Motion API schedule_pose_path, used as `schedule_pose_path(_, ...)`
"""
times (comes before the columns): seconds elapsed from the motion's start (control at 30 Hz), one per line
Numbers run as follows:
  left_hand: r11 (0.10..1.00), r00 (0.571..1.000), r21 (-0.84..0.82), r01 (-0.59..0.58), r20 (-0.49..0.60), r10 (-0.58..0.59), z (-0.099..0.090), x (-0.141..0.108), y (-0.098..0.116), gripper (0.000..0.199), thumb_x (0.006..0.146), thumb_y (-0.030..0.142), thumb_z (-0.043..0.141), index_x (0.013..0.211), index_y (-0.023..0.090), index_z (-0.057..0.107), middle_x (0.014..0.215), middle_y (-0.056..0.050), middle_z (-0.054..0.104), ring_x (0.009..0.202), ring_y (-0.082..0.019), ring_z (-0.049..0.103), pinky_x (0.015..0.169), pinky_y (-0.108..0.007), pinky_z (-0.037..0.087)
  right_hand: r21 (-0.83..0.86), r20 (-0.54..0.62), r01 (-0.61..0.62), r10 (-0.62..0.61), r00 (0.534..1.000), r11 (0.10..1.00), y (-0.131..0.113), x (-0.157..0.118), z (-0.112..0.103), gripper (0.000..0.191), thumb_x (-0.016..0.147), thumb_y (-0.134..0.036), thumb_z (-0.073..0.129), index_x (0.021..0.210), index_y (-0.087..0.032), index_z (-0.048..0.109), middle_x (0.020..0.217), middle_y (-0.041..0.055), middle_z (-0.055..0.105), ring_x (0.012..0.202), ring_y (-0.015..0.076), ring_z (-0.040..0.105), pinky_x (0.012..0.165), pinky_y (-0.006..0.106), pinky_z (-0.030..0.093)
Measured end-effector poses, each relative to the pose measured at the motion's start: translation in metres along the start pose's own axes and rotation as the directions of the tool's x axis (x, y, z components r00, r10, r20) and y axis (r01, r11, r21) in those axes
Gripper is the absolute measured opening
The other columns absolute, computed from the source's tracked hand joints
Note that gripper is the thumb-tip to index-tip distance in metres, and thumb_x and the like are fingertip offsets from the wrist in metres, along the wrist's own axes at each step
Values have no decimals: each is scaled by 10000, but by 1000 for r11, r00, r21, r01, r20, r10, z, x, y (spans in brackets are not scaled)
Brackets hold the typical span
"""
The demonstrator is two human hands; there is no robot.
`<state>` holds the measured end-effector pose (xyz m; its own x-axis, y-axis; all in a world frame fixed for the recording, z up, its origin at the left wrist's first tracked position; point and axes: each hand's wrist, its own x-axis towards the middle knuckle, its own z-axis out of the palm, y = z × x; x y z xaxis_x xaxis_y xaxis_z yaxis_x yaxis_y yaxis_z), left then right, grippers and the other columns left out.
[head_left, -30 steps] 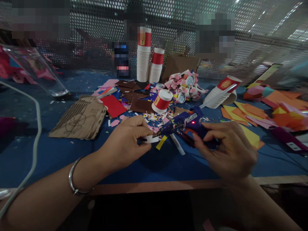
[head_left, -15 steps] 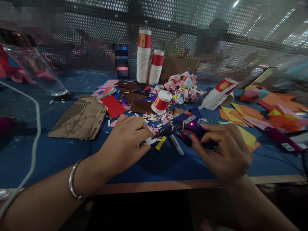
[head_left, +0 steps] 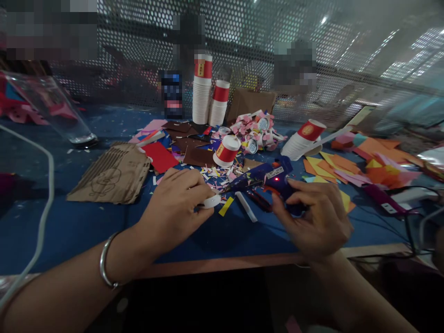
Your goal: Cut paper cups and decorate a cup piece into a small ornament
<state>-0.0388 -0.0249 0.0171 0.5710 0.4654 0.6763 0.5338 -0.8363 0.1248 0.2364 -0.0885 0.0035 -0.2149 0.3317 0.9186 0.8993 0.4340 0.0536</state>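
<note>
Near the table's (head_left: 69, 226) front edge, the left hand (head_left: 175, 208) pinches a white paper ring (head_left: 211, 201); the right hand (head_left: 317, 217) grips a blue glue gun (head_left: 267, 178).

No text can be read for certain. The glue gun (head_left: 274, 178) bears a white label with print too small and blurred to make out. The red bands on the paper cups (head_left: 201, 88) carry a yellow emblem, perhaps a logo, unreadable at this distance. The tipped cup stack (head_left: 301, 138) shows a round gold mark, also illegible. The cardboard (head_left: 111, 173) has a drawn outline, no letters.
</note>
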Motion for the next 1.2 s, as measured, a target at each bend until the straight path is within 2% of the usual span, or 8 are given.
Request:
schedule_pose_path(0.2, 885, 971, -403, 234, 59, -230, -2, 4, -1, 49, 861, 160, 743, 834, 167, 784, 809, -17, 650, 746, -160, 621, 686, -299, 450, 90, -4, -297, 299, 954, 950, 13, -3, -6, 208, 873, -222, 828, 882, -260, 624, 961, 59, 743, 936, 266, 744, 804, 436, 612)
schedule_pose_path(0.43, 685, 885, -564, 461, 238, -400, -5, 9, -12, 135, 863, 364, 783, 909, 240, 813, 866, -8, 738, 819, -186, 671, 745, -315, 472, -62, 168, -604, 604, 779, 795, 65, -10, -13, 244, 858, -419, 808, 885, -249, 634, 952, 47, 729, 837, 226, 701, 685, 348, 554)
schedule_pose_path(0.63, 641, 854, -572, 512, 259, -451, -14, 11, -18, 125, 860, 376, 821, 960, 302, 831, 901, 43, 816, 801, -145, 714, 742, -266, 487, -289, 322, -601, 667, 672, 745, 107, -18, -3, 291, 838, -496, 745, 820, -245, 600, 853, 46, 702, 686, 202, 590, 695, 364, 450)
schedule_pose_path(0.77, 711, 852, -496, 498, 130, -507, -20, 9, -22, 178, 812, 383, 888, 947, 300, 807, 855, 72, 806, 747, -118, 695, 673, -241, 474, -345, 437, -587, 678, 591, 733, 118, -25, 3, 306, 852, -517, 724, 812, -245, 589, 794, 46, 670, 689, 219, 587, 715, 378, 449)
schedule_pose_path(0.83, 740, 854, -480, 471, 39, -519, -22, 8, -23, 176, 807, 379, 902, 918, 298, 791, 833, 80, 788, 723, -106, 678, 644, -241, 460, -376, 472, -507, 631, 616, 775, 115, -24, 3, 304, 883, -524, 707, 843, -242, 601, 838, 72, 676, 770, 260, 611, 752, 406, 463)
schedule_pose_path(0.9, 737, 842, -493, 462, -19, -540, -22, 8, -24, 171, 816, 367, 902, 927, 299, 790, 841, 76, 785, 738, -109, 691, 669, -249, 477, -399, 490, -340, 512, 706, 852, 104, -17, 2, 289, 941, -517, 660, 914, -231, 624, 963, 125, 693, 931, 325, 627, 828, 458, 474)
schedule_pose_path(1.0, 701, 813, -534, 472, -45, -581, -20, 9, -25, 174, 825, 363, 896, 953, 291, 803, 851, 51, 804, 743, -136, 724, 696, -275, 518, -200, 536, -220, 294, 791, 955, 71, 2, 5, 224, 1019, -431, 619, 944, -222, 648, 974, 113, 721, 962, 310, 649, 884, 457, 484)
schedule_pose_path(1.2, 631, 713, -590, 504, -128, -689, -13, 12, -32, 157, 811, 323, 901, 946, 273, 838, 863, 31, 805, 747, -131, 696, 687, -259, 514, 325, 709, -88, -182, 681, 941, 7, 39, 44, 202, 1069, -260, 543, 997, -161, 704, 905, 97, 720, 887, 248, 662, 821, 383, 506)
